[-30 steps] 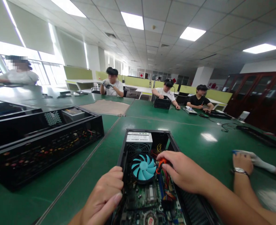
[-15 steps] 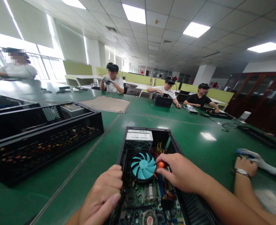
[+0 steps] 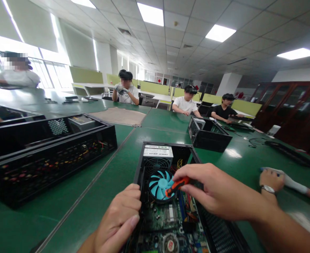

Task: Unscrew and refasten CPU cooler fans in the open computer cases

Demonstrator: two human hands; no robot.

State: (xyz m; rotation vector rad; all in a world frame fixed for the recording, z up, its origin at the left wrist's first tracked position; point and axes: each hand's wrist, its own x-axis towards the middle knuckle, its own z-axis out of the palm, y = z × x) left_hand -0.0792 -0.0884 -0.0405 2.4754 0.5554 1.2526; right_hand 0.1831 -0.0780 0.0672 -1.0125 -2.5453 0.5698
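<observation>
An open black computer case (image 3: 142, 160) lies before me. Inside it are a power supply (image 3: 158, 151), a turquoise-bladed fan (image 3: 162, 185) and a green motherboard (image 3: 157, 214) with a smaller fan (image 3: 170, 242). My left hand (image 3: 120, 211) is closed round the case's left edge, fingertips over the rim. My right hand (image 3: 210, 188) pinches an orange and black screwdriver (image 3: 177, 185) between thumb and fingers. The screwdriver lies tilted over the right side of the turquoise fan. I cannot make out its tip.
Another black case (image 3: 91, 147) stands on the green table at left. Across the table is a smaller black case (image 3: 210, 135), near several seated co-workers. At right are a co-worker's hand with a watch (image 3: 272, 181) and a gloved hand (image 3: 293, 181). A brown sheet (image 3: 120, 116) lies farther back.
My right hand has turned the screwdriver, so more of its handle shows, slanting over the fan. My left hand stays on the case edge. The far black case has moved nearer and rightward.
</observation>
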